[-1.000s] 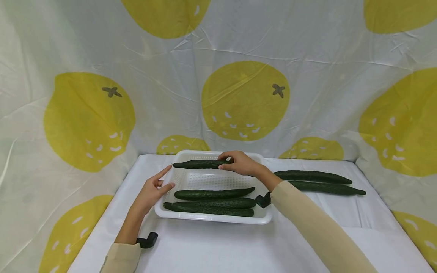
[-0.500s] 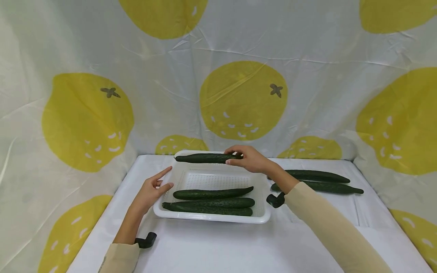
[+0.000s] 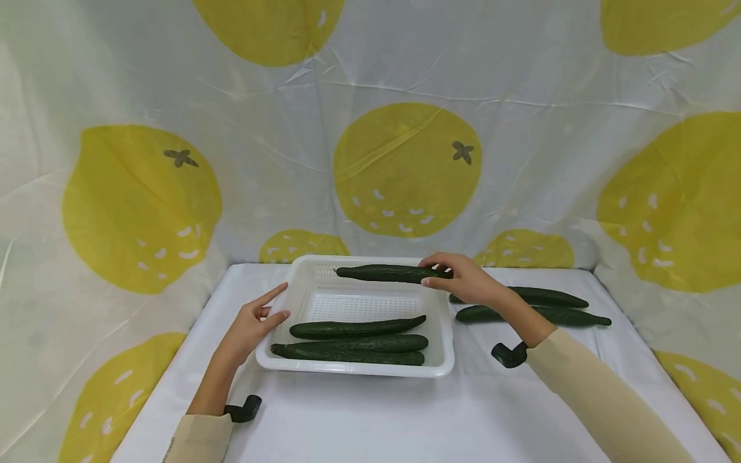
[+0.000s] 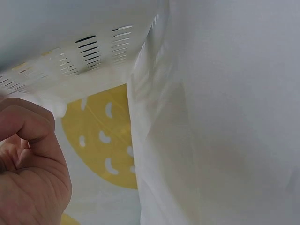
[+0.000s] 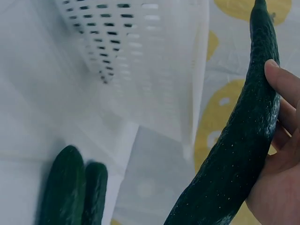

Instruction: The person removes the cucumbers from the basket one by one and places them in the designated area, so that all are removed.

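Observation:
My right hand [image 3: 463,278] grips the right end of a dark green cucumber [image 3: 379,273], which is raised level over the back right of a white perforated basket [image 3: 353,366]. In the right wrist view, the thumb and fingers lie along this cucumber [image 5: 234,145]. Three more cucumbers lie side by side in the front of the basket, the rearmost cucumber [image 3: 359,328] slightly apart. My left hand [image 3: 247,329] touches the basket's left rim with a straight index finger and thumb. The left wrist view shows its other fingers [image 4: 30,122] bent beside the basket wall.
Two cucumbers lie on the white-covered table right of the basket: a rear cucumber [image 3: 547,297] and a front cucumber [image 3: 564,316], partly behind my right forearm. A lemon-print curtain [image 3: 405,167] closes off the back and sides.
My right hand has lifted the cucumber from the basket's back side and moved it to the right. My left hand stays at the left rim. The other cucumbers keep their places.

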`<move>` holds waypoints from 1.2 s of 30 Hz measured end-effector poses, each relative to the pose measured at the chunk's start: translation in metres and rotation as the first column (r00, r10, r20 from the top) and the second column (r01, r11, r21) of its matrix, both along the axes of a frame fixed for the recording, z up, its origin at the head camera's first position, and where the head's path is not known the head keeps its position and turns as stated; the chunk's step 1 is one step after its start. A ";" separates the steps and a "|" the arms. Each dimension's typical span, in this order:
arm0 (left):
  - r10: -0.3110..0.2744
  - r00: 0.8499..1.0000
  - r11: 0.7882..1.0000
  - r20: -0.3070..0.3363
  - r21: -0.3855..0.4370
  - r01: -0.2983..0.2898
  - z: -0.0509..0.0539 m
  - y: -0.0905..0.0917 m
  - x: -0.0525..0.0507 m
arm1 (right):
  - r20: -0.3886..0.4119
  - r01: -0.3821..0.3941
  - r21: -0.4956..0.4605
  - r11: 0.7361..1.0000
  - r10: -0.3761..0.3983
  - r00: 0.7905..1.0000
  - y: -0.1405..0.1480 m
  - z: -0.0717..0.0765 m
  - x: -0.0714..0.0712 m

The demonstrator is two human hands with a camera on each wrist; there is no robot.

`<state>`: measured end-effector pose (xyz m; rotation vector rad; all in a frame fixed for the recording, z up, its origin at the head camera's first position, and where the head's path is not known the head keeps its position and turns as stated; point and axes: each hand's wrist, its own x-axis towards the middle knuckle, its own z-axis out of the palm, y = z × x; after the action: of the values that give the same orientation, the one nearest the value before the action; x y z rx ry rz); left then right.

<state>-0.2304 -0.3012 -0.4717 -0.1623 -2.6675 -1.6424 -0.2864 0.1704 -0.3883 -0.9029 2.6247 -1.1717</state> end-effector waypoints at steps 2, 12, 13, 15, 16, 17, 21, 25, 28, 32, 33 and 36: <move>-0.003 1.000 1.000 0.000 -0.002 0.003 -0.001 0.000 0.000 | -0.006 0.016 0.004 1.000 -0.016 1.000 0.010 -0.003 0.003; 0.005 1.000 1.000 0.007 -0.006 -0.005 0.002 0.001 0.002 | -0.057 0.105 0.030 0.994 -0.103 0.993 0.051 -0.013 0.018; 0.000 1.000 1.000 0.006 -0.007 0.000 0.002 0.001 0.002 | -0.055 0.112 0.034 0.993 -0.110 0.992 0.056 -0.014 0.019; -0.003 1.000 1.000 0.005 -0.006 0.003 0.003 0.001 0.002 | -0.056 0.130 0.051 0.990 -0.127 0.990 0.064 -0.017 0.021; -0.002 1.000 1.000 0.005 -0.003 0.002 0.003 0.001 0.002 | -0.054 0.138 0.058 0.989 -0.135 0.989 0.069 -0.018 0.022; -0.003 1.000 1.000 0.006 -0.002 0.003 0.003 0.001 0.002 | -0.054 0.141 0.065 0.988 -0.138 0.989 0.073 -0.020 0.023; -0.001 1.000 1.000 0.007 0.001 0.001 0.002 0.002 0.003 | -0.054 0.158 0.071 0.985 -0.155 0.986 0.091 -0.026 0.028; -0.006 1.000 1.000 0.004 -0.007 0.006 0.001 0.003 0.003 | -0.049 0.189 0.070 0.979 -0.186 0.981 0.107 -0.031 0.034; -0.008 1.000 1.000 0.004 -0.014 0.008 0.001 0.003 0.004 | -0.054 0.219 0.096 0.971 -0.215 0.975 0.118 -0.035 0.038; -0.012 1.000 1.000 0.006 -0.011 0.012 0.002 0.003 0.004 | -0.053 0.255 0.122 0.959 -0.250 0.967 0.133 -0.042 0.042; -0.008 1.000 1.000 0.006 -0.008 0.008 0.002 0.003 0.004 | -0.052 0.261 0.124 0.957 -0.256 0.965 0.136 -0.044 0.043; -0.007 1.000 1.000 0.008 -0.001 0.007 0.002 0.003 0.003 | -0.046 0.274 0.130 0.953 -0.271 0.962 0.147 -0.050 0.047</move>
<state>-0.2269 -0.2978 -0.4692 -0.1659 -2.6765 -1.6473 -0.2395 0.3170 -0.4382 -0.5482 2.8796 -1.0229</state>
